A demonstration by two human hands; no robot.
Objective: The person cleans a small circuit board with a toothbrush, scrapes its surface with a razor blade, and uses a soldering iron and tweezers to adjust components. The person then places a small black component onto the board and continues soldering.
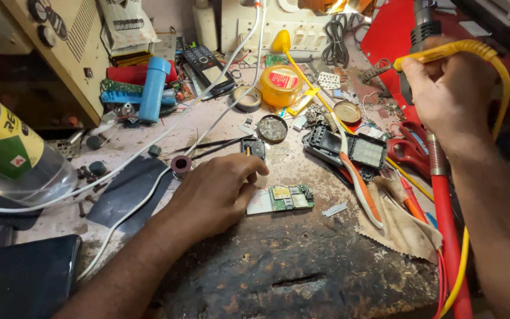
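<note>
The small green circuit board (290,197) lies flat on the scorched, flaking worktop (278,266), just beside the left hand (216,192), with a pale card or label under its left end. That hand rests curled on the bench, its fingertips (254,171) bent down at the board's left edge; whether they pinch anything there cannot be made out. The right hand (447,88) is raised well apart, up at the right, closed around a yellow-handled soldering iron (444,52) whose tip is hidden behind the fingers; its yellow cord (506,82) loops over the wrist and runs down out of view.

Behind the board sit an opened black phone housing (349,147), a round tin of dull grey material (272,128) and an orange-lidded jar (280,84). A clear plastic bottle (13,156) is cut off at the left edge, and a dark flat slab (22,277) at the bottom left corner. Red-handled scissors (408,147) are partly covered by the right forearm. White cables (149,147) cross the cluttered bench toward a switchboard at the back wall, where the far items blur into a jumble.
</note>
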